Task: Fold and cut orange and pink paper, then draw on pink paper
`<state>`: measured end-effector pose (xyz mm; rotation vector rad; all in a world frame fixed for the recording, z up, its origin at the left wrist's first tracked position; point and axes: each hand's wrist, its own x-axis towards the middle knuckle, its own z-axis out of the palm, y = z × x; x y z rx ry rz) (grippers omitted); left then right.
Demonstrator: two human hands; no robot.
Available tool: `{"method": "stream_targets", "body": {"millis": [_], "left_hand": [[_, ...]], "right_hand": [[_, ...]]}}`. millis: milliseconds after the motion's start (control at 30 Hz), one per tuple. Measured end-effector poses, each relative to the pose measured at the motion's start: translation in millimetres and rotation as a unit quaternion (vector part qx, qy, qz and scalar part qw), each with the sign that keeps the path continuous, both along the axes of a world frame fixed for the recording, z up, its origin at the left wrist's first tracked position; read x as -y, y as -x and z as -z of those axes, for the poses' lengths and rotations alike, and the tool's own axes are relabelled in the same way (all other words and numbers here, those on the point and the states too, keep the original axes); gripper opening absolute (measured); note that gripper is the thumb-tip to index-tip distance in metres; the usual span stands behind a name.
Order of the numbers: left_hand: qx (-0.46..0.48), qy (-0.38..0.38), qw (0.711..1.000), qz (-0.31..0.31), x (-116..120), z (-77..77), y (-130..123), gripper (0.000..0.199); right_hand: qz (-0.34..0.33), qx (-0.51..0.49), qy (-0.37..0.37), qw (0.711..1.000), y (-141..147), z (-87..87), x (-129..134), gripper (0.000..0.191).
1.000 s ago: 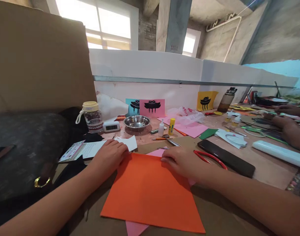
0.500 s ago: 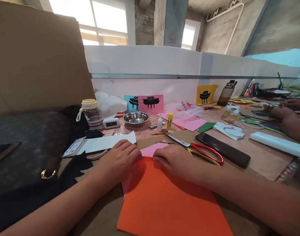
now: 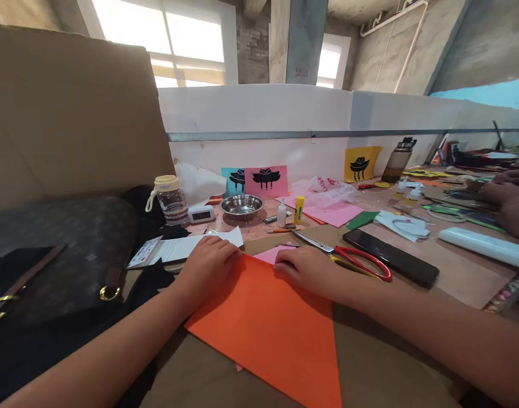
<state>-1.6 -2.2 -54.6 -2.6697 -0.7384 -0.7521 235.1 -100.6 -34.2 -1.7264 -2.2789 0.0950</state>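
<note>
Curling over the far edge of the orange sheet (image 3: pixel 268 328), your left hand (image 3: pixel 208 269) has its fingers bent and close together. Your right hand (image 3: pixel 306 269) is bent over the same edge, farther along. Head view only, and the undersides are hidden: can't tell if either one pinches or just presses.

Sheet's under and between your fingers, spreading toward you at an angle, near corner off the bottom of view. Pink paper (image 3: pixel 270 255) shows between your hands, just past the fingertips; a small pink bit (image 3: pixel 239 367) peeks out at the near-left edge. Brown board (image 3: pixel 370 351) underneath.

Handling, my read: very light, fairly flat, thin enough to bend. Should crease if squeezed mid-panel and pivot if only one side is held. Smooth face may slide on the pink layer. Can't tell if it's one ply or several.

Best hold: far edge, fingertips on top, thumbs under, a hand toward each end. Light, even pressure; pull flat, no twist. Avoid digging nails in or grabbing one corner alone.

Scissors (image 3: pixel 316 242) lie just beyond your right fingers, phone (image 3: pixel 391 258) farther right. Mind your right wrist near the handles.
</note>
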Motion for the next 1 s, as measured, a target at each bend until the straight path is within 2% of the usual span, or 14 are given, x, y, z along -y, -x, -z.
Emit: {"method": "stream_targets", "body": {"millis": [233,400,567,800,1000], "left_hand": [[0.029,0.033,0.996,-0.073,-19.0,-6.8,10.0,0.027],[0.045,0.032,0.994,-0.099,-33.4,-8.2,22.7,0.030],[0.052,0.029,0.992,-0.112,-43.2,-6.8,32.5,0.031],[0.058,0.037,0.989,-0.134,-48.3,-4.3,36.1,0.033],[0.063,0.042,0.989,-0.124,-44.6,-4.3,34.4,0.032]], "right_hand": [[0.031,-0.005,0.040,0.999,-3.2,-10.8,-1.5,0.027],[0.044,-0.009,0.037,0.998,-11.7,-7.3,-7.1,0.029],[0.053,0.002,0.016,0.998,-24.4,-2.5,-16.4,0.032],[0.050,0.024,0.007,0.998,-28.6,-8.6,-14.8,0.033],[0.088,0.024,-0.026,0.995,-32.7,-10.1,-17.1,0.037]]}}
